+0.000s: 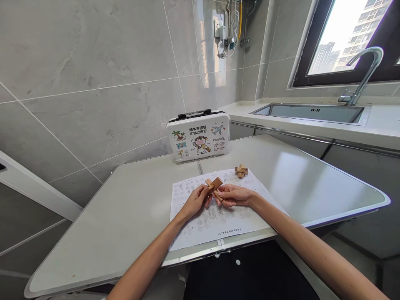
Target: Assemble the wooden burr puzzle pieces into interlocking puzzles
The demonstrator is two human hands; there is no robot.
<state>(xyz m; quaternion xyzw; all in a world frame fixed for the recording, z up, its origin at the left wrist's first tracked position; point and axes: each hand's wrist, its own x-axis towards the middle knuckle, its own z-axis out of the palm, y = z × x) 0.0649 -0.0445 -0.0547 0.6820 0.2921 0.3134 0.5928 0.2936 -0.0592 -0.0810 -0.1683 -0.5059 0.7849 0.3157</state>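
Both of my hands meet over a printed instruction sheet (218,221) on a grey folding table (125,225). My left hand (195,202) and my right hand (233,195) have their fingers closed on crossed wooden puzzle pieces (214,184), held just above the paper. A small assembled wooden burr puzzle (241,170) lies on the sheet's far right corner, apart from both hands.
A white tin case (198,136) with cartoon travel pictures stands at the table's far edge against the tiled wall. To the right are a counter with a steel sink (312,112) and a tap (362,75) under a window. Pipes and cables hang on the wall.
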